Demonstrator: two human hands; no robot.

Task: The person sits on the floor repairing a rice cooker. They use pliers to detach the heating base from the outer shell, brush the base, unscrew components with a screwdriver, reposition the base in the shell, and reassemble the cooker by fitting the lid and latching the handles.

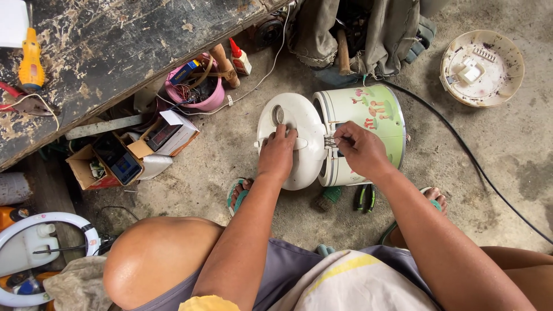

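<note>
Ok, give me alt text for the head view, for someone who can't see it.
A person crouches over a white rice cooker lying on its side on a concrete floor, left hand on its open lid, right hand at the hinge. Pliers lie beside their foot.

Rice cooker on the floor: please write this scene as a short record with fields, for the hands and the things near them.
place: concrete floor beside a worn workbench
main thing: rice cooker, lying on its side, lid swung open
left hand: rests on the lid
right hand: fingers at the hinge between lid and body
near the cooker: pliers, black cable, round white base plate
under the bench: pink bowl of parts, open boxes
</note>
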